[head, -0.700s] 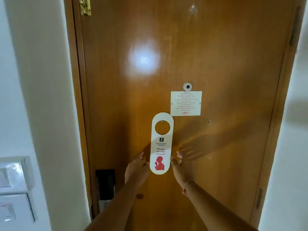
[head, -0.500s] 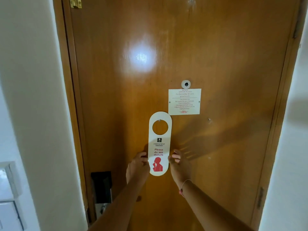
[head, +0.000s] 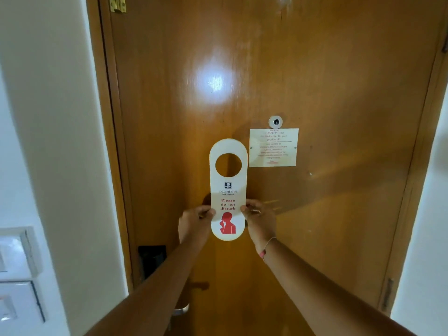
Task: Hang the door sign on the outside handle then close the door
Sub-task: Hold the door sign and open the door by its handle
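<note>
A white door sign (head: 228, 190) with a round hole near its top and red "Please do not disturb" lettering is held upright in front of the closed wooden door (head: 315, 81). My left hand (head: 194, 223) pinches its left edge and my right hand (head: 260, 220) pinches its right edge, both at the lower half. A black lock plate (head: 152, 259) sits at the door's left edge, and my left forearm covers most of the metal handle (head: 181, 310) below it.
A peephole (head: 275, 121) and a small printed notice (head: 273, 147) are on the door, right of the sign. White walls flank the frame, with white switch plates (head: 18, 275) on the left wall. A brass fitting (head: 118, 4) is at the top left.
Both hands went from spread fingers beside the sign to pinching its edges. The view has moved closer to the door, so the sign appears larger.
</note>
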